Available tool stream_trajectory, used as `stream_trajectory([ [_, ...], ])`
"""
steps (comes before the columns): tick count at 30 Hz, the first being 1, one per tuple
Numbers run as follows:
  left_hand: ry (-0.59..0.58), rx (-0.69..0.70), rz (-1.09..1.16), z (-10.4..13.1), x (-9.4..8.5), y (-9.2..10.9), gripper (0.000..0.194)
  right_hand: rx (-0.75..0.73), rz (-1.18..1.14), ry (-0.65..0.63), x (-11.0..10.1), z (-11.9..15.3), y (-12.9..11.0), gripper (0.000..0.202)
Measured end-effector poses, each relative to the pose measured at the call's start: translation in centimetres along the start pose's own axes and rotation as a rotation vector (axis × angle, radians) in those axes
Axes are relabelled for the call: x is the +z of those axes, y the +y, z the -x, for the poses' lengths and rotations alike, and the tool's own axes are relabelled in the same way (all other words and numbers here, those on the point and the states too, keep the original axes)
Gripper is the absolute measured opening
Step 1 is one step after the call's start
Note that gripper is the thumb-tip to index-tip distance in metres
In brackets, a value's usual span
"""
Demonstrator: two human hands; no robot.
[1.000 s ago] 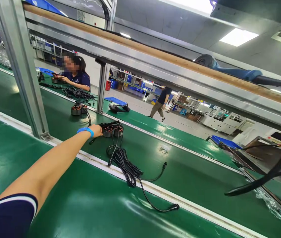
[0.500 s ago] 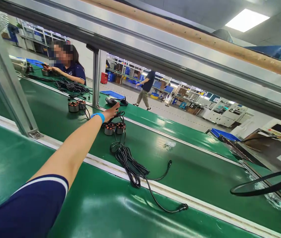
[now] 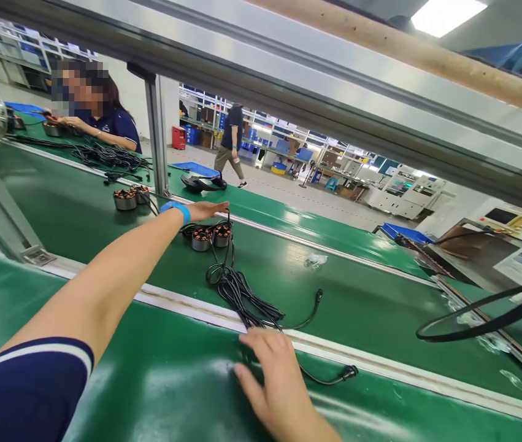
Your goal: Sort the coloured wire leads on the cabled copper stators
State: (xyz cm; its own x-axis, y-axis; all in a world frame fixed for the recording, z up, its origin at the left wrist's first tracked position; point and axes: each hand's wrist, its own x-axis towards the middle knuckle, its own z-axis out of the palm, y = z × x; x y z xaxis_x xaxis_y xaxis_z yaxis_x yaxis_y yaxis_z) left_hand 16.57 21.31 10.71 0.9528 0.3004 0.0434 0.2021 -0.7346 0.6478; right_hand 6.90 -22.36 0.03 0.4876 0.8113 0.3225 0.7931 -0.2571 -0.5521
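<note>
My left arm, with a blue wristband, stretches out over the green conveyor belt (image 3: 362,307). My left hand (image 3: 205,210) is flat with its fingers straight, just above and behind a pair of small round motors (image 3: 210,236) with copper windings. A thin black wire rises from the motors close to its fingertips. From the motors a black cable bundle (image 3: 242,294) trails toward me across the belt's pale edge strip. My right hand (image 3: 274,380) lies with fingers spread on the near green surface, touching the cable's near end and holding nothing.
A second pair of motors (image 3: 127,197) sits further left. A seated co-worker (image 3: 104,120) handles parts beside a cable pile (image 3: 108,156). Metal posts (image 3: 157,141) and a frame rail cross the view. A black hose loop (image 3: 486,319) hangs right; another person (image 3: 230,141) walks behind.
My left hand has lifted off the motors and reached just past them, fingers straightened. My right hand has come into view at the bottom by the cable. The view has shifted.
</note>
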Motion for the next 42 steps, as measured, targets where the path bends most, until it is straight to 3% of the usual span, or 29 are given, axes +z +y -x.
stream_trajectory([
  [4, -0.088, 0.078, -0.011, -3.1, 4.6, 4.1, 0.061, 0.239, -0.116, 0.021, -1.1, -8.8, 0.2, 0.047],
  [7, -0.149, 0.143, -0.087, -5.0, 6.9, 6.0, 0.053, 0.313, -0.075, 0.055, -0.3, -13.2, 0.3, 0.060],
  [10, -0.143, 0.149, -0.238, -5.0, 6.3, 5.1, 0.044, 0.249, 0.062, -0.006, 0.8, -15.3, 0.9, 0.056],
  [13, -0.167, 0.087, -0.425, -3.4, 3.9, 2.1, 0.042, 0.190, 0.135, -0.053, 1.2, -16.3, 1.4, 0.035],
  [15, -0.237, 0.058, -0.522, -2.1, 2.6, 0.1, 0.044, 0.220, 0.043, -0.021, 0.8, -17.2, 1.7, 0.027],
  [18, -0.328, 0.073, -0.608, -1.0, 2.2, -1.3, 0.050, 0.410, -0.382, 0.166, -1.5, -18.9, 3.0, 0.024],
  [20, -0.342, 0.098, -0.645, -1.1, 2.7, -1.4, 0.054, 0.547, -0.624, 0.380, -3.7, -19.6, 4.3, 0.037],
  [22, -0.338, 0.117, -0.673, -1.7, 3.4, -1.0, 0.056, 0.656, -0.710, 0.579, -5.6, -18.9, 5.6, 0.057],
  [24, -0.329, 0.129, -0.692, -2.3, 4.1, -0.5, 0.055, 0.691, -0.660, 0.624, -6.5, -16.5, 6.6, 0.067],
  [26, -0.318, 0.134, -0.705, -2.9, 4.9, -0.1, 0.055, 0.592, -0.411, 0.408, -6.3, -13.0, 6.7, 0.077],
  [28, -0.302, 0.136, -0.718, -3.4, 5.8, 0.2, 0.056, 0.475, -0.030, 0.045, -5.4, -9.5, 6.1, 0.095],
  [29, -0.295, 0.138, -0.724, -3.6, 6.2, 0.4, 0.057, 0.461, 0.150, -0.117, -5.0, -8.2, 5.5, 0.106],
  [31, -0.280, 0.147, -0.736, -3.8, 7.0, 0.7, 0.056, 0.537, 0.377, -0.308, -4.5, -6.7, 4.3, 0.118],
  [33, -0.272, 0.162, -0.750, -3.8, 7.5, 1.2, 0.055, 0.593, 0.468, -0.380, -4.6, -6.5, 3.4, 0.107],
  [37, -0.270, 0.212, -0.799, -2.9, 7.5, 2.6, 0.048, 0.580, 0.540, -0.432, -6.6, -6.6, 3.0, 0.047],
  [40, -0.275, 0.267, -0.830, -1.3, 6.6, 3.6, 0.045, 0.624, 0.598, -0.393, -9.8, -4.4, 2.8, 0.033],
  [42, -0.272, 0.303, -0.843, 0.4, 5.7, 4.1, 0.044, 0.658, 0.625, -0.371, -12.8, -1.5, 2.3, 0.030],
])
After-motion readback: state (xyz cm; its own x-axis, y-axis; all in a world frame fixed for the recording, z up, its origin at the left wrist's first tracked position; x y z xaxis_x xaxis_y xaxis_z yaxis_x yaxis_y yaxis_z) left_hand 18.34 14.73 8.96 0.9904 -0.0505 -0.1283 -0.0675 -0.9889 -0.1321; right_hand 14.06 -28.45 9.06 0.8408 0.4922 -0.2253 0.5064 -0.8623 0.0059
